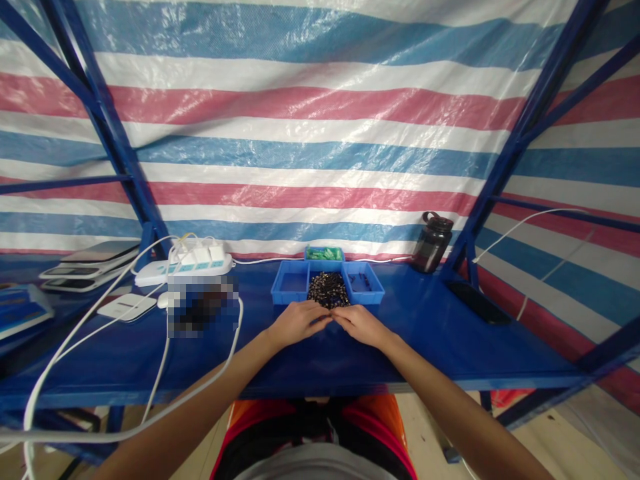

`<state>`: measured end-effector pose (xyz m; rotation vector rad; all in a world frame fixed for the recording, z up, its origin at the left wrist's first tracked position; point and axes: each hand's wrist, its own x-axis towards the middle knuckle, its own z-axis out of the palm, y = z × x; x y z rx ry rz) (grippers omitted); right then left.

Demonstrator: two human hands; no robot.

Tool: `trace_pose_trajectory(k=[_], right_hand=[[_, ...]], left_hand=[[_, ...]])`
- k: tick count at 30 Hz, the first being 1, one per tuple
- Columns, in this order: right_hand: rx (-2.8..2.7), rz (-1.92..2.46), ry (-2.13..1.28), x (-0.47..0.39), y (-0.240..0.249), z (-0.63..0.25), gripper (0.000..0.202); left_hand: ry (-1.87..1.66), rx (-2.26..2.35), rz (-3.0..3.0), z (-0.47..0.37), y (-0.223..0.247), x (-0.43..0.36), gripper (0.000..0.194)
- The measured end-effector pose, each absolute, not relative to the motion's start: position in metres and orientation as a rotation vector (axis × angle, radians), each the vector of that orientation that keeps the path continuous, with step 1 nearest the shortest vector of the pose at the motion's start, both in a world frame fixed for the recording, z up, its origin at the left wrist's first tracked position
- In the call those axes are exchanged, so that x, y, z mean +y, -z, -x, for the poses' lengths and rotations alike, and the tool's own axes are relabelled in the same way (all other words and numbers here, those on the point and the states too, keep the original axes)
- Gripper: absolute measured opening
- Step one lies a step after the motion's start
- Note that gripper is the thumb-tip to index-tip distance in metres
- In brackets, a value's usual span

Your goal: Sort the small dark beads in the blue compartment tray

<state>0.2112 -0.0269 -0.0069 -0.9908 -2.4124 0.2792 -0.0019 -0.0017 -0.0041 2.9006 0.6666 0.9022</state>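
Note:
My left hand (301, 321) and my right hand (361, 324) meet fingertip to fingertip at the front of a blue divided bin (290, 300). Both are closed in a pinch; whatever lies between the fingers is too small to make out. Right behind my fingers, the middle compartment holds a heap of small dark and brassy parts (328, 287). A few dark pieces (361, 281) lie in the right compartment. The left compartment shows its bare floor. Behind stands a small bin (308, 251) with green pieces (325, 253).
A dark bottle (433, 243) and a black phone (477, 302) are at right. Left are a power strip (150, 272) with plugs, a white flat device (127, 307), stacked devices (90, 267) and a blurred dark object (203, 307). White cables (55, 353) loop past my left arm.

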Motion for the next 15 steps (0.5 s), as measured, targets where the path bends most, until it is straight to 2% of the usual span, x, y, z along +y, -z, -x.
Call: trace_pose_trajectory(k=[8, 15], right_hand=[[-2.404, 1.123, -0.096, -0.0266, 0.0063, -0.2132, 0.017], [-2.412, 1.042, -0.006, -0.0299, 0.0073, -0.2111, 0.014]], left_hand=[[-0.611, 0.896, -2.885, -0.0002, 0.0029, -0.0006, 0.012], [-0.487, 0.86, -2.888, -0.0032, 0.0032, -0.0016, 0.013]])
